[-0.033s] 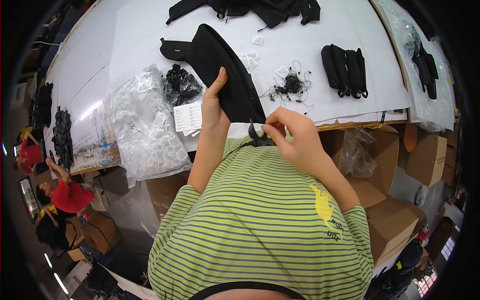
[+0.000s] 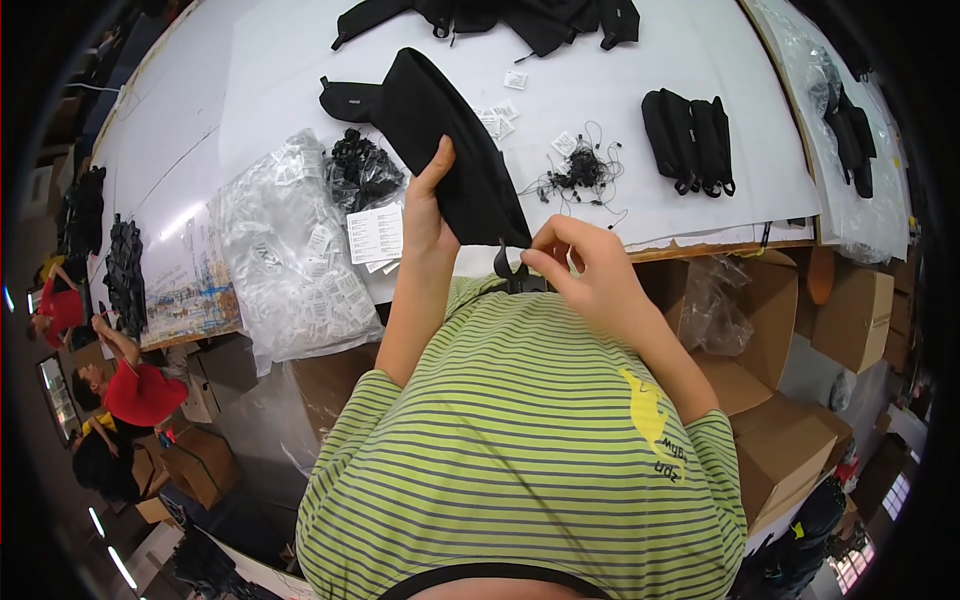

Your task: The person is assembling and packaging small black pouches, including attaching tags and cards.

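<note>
A long black fabric pouch slanted, gripped by the left hand; the curled right hand pinched its lower corner.

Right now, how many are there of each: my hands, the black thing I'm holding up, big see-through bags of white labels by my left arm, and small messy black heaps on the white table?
Left hand and right hand: 2
Held black fabric piece: 1
Big clear bag of labels: 1
Left black heap and right black heap: 2
Total: 6
</note>
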Demonstrator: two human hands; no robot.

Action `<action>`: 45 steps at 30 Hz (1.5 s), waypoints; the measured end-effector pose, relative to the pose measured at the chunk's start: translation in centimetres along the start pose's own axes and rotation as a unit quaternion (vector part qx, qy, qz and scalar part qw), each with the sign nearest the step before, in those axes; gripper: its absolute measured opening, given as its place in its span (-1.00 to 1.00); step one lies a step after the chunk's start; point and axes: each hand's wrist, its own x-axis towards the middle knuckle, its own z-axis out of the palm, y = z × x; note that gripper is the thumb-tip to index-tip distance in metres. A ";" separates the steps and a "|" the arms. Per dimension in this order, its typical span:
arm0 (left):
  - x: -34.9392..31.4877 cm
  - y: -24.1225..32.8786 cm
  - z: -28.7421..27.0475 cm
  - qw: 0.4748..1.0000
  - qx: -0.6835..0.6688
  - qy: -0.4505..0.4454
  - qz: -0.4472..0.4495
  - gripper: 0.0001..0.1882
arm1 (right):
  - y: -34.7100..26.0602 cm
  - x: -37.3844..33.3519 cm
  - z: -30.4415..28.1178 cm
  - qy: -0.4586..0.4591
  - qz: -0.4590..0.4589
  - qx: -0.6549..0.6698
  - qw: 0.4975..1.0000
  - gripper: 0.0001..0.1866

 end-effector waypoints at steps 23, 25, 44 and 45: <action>-0.1 -0.4 -0.5 0.994 0.035 -0.009 -0.099 -0.75 | -0.4 2.6 -2.9 -0.006 -0.319 -0.309 0.896 -0.88; 0.2 -0.4 -0.7 0.994 0.020 -0.025 -0.107 -0.75 | -0.5 2.6 -3.1 -0.010 -0.315 -0.304 0.899 -0.90; -1.2 -4.9 -0.6 0.979 0.126 0.029 -0.155 -0.65 | 5.0 1.8 -2.2 0.075 -0.189 -0.320 0.925 -0.55; -1.3 -4.8 -0.9 0.980 0.157 0.006 -0.123 -0.56 | 4.7 1.7 -3.1 0.057 -0.133 -0.196 0.970 -0.56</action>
